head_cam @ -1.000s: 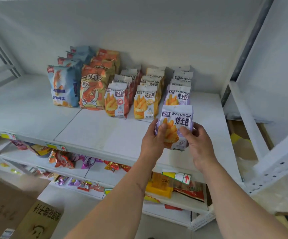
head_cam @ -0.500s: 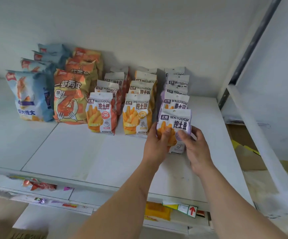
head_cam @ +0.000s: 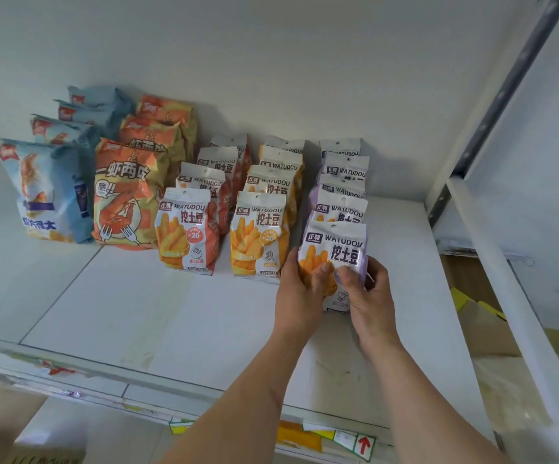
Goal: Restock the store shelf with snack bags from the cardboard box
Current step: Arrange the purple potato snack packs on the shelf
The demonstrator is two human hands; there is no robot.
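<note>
A purple-and-white snack bag (head_cam: 336, 249) with fries printed on it stands upright on the white shelf (head_cam: 204, 323), at the front of the purple row (head_cam: 341, 195). My left hand (head_cam: 300, 293) grips its left side and my right hand (head_cam: 368, 296) grips its right lower side. To its left stand a yellow row (head_cam: 259, 236) and a red-orange row (head_cam: 187, 232) of the same brand. The cardboard box (head_cam: 482, 316) shows partly at the right, behind the shelf post.
Larger orange shrimp-snack bags (head_cam: 127, 195) and blue bags (head_cam: 47, 192) stand in rows at the far left. A white and grey upright post (head_cam: 492, 112) bounds the shelf on the right. Price tags (head_cam: 355, 440) line the shelf's front edge. Bare shelf lies in front of the rows.
Both hands carried the purple bag forward and down onto the shelf, up against the purple row. The view moved closer to the shelf.
</note>
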